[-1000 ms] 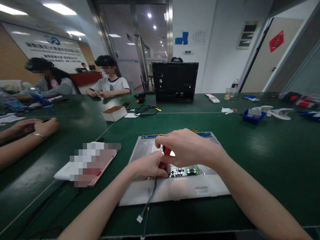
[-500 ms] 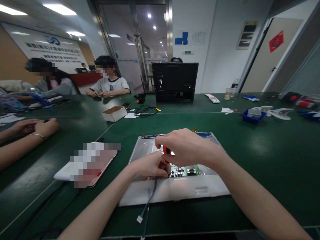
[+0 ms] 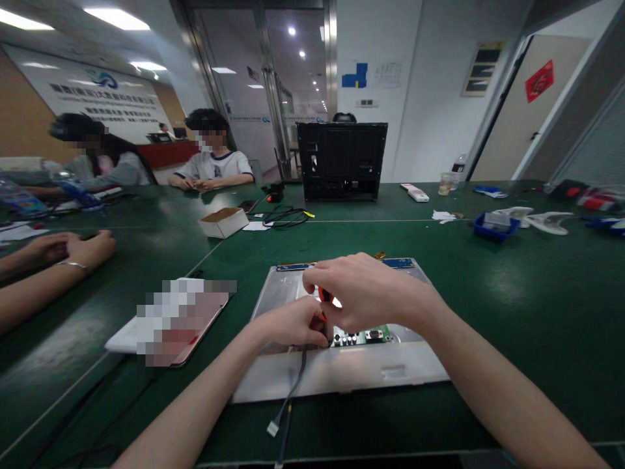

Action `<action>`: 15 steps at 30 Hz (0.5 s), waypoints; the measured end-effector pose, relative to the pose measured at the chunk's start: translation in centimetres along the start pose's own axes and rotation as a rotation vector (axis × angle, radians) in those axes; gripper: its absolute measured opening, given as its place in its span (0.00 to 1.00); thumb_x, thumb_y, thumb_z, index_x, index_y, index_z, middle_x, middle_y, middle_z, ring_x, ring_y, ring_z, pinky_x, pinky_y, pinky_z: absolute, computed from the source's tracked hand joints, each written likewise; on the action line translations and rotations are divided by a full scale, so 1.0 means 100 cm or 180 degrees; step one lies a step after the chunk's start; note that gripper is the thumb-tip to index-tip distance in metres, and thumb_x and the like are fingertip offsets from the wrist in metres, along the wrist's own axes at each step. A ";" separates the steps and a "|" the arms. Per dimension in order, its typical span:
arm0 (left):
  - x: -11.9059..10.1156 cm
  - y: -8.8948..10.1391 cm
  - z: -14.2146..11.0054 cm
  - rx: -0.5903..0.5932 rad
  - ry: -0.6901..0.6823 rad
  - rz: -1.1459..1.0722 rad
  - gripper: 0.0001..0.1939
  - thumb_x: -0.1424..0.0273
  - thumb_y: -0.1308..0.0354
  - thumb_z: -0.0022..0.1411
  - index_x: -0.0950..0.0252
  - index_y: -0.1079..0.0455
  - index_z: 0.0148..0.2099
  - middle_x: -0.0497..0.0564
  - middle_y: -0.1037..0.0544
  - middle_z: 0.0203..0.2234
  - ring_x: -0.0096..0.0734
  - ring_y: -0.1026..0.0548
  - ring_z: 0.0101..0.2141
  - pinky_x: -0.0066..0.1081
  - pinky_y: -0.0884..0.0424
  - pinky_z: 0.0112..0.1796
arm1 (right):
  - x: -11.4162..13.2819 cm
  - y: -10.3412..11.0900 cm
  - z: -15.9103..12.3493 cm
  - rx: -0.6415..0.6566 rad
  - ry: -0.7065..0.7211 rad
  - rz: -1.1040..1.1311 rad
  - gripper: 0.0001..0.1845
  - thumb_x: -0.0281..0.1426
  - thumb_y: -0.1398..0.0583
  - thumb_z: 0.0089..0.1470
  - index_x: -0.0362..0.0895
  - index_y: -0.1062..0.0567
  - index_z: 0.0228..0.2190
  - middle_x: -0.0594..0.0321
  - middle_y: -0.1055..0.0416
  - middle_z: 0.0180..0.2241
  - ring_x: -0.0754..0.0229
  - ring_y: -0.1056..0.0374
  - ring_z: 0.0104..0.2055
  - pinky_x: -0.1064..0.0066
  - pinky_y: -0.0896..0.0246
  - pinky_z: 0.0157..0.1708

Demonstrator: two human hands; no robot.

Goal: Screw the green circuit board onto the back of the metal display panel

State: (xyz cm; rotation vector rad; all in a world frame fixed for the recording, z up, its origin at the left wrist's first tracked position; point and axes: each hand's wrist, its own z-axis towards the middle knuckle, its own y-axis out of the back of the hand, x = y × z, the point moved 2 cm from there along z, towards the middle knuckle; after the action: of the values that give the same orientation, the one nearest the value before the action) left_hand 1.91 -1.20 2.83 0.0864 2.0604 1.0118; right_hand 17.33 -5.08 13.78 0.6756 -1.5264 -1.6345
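A screwdriver (image 3: 325, 294) with an orange-red and black handle stands upright over a flat display panel (image 3: 342, 370). My right hand (image 3: 364, 290) is closed around the top of its handle from above. Lower down, the fingers of my left hand (image 3: 297, 320) are pinched at the screwdriver's lower part, close to the panel. The tip is hidden behind those fingers. Beside them shows a green circuit board (image 3: 374, 334) with small capacitors and a connector. From under my left hand a grey cable (image 3: 299, 381) runs over the panel's near edge to a white plug (image 3: 273, 428).
A phone-like device with a pink edge (image 3: 202, 335) lies to the left. Beyond are a small open box (image 3: 224, 223), coiled black cable (image 3: 288, 217), a black monitor housing (image 3: 342, 159) and a blue tray (image 3: 495, 228). Another person's hands (image 3: 88, 251) rest at the left.
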 end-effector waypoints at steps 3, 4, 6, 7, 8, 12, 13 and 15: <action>-0.001 0.000 -0.001 0.0029 0.0058 -0.0015 0.07 0.68 0.38 0.51 0.65 0.24 0.33 0.47 0.27 0.24 0.32 0.31 0.27 0.28 0.38 0.27 | -0.001 -0.001 0.001 0.0024 -0.0011 -0.0024 0.10 0.27 0.40 0.53 0.44 0.30 0.40 0.60 0.25 0.37 0.61 0.34 0.32 0.71 0.54 0.24; -0.002 0.000 -0.001 0.0050 0.0086 -0.0025 0.08 0.68 0.38 0.51 0.65 0.24 0.34 0.47 0.28 0.24 0.32 0.31 0.26 0.28 0.38 0.27 | -0.001 -0.001 0.001 0.0029 -0.0024 -0.0047 0.10 0.27 0.40 0.54 0.44 0.30 0.40 0.60 0.25 0.37 0.61 0.34 0.32 0.71 0.54 0.24; -0.001 0.000 -0.002 0.0070 0.0157 -0.0044 0.09 0.68 0.38 0.50 0.64 0.23 0.35 0.46 0.29 0.23 0.31 0.32 0.26 0.28 0.39 0.26 | 0.000 0.000 0.002 0.0034 -0.0062 -0.0098 0.09 0.27 0.41 0.54 0.44 0.29 0.40 0.60 0.24 0.36 0.61 0.34 0.32 0.71 0.55 0.24; -0.001 0.000 -0.002 0.0062 0.0203 -0.0049 0.09 0.67 0.38 0.50 0.64 0.23 0.36 0.46 0.29 0.23 0.31 0.32 0.26 0.28 0.39 0.26 | 0.000 0.001 0.003 0.0038 -0.0093 -0.0121 0.09 0.27 0.41 0.55 0.44 0.29 0.40 0.60 0.24 0.36 0.61 0.33 0.31 0.71 0.56 0.23; 0.000 -0.001 -0.002 0.0032 0.0243 -0.0046 0.10 0.67 0.38 0.51 0.64 0.23 0.36 0.46 0.29 0.23 0.31 0.32 0.26 0.28 0.39 0.25 | 0.000 0.001 0.003 0.0038 -0.0131 -0.0140 0.08 0.28 0.41 0.56 0.43 0.29 0.40 0.59 0.24 0.36 0.61 0.33 0.31 0.71 0.56 0.23; 0.000 -0.001 -0.003 -0.0077 0.0292 0.0020 0.10 0.65 0.37 0.51 0.65 0.24 0.35 0.47 0.28 0.24 0.32 0.32 0.27 0.28 0.38 0.27 | 0.000 0.001 0.004 0.0004 -0.0252 -0.0229 0.09 0.32 0.42 0.59 0.44 0.28 0.41 0.59 0.23 0.35 0.60 0.32 0.31 0.71 0.58 0.23; 0.000 -0.001 -0.003 -0.0068 0.0272 0.0018 0.10 0.65 0.37 0.51 0.65 0.24 0.35 0.47 0.28 0.25 0.32 0.31 0.27 0.28 0.37 0.27 | 0.000 0.001 0.004 0.0004 -0.0264 -0.0241 0.09 0.33 0.42 0.59 0.44 0.28 0.41 0.59 0.23 0.35 0.60 0.32 0.31 0.71 0.58 0.23; -0.001 -0.001 -0.002 -0.0005 0.0219 -0.0031 0.09 0.66 0.38 0.51 0.65 0.24 0.35 0.47 0.28 0.25 0.32 0.31 0.28 0.28 0.36 0.28 | -0.001 0.001 0.003 0.0007 -0.0232 -0.0225 0.09 0.33 0.41 0.58 0.44 0.28 0.41 0.59 0.23 0.35 0.60 0.33 0.31 0.71 0.57 0.23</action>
State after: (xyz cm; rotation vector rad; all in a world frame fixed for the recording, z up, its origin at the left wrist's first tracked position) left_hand 1.81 -1.42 2.93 0.0411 2.1203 1.0233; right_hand 17.14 -4.86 13.90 0.6846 -1.5721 -1.7274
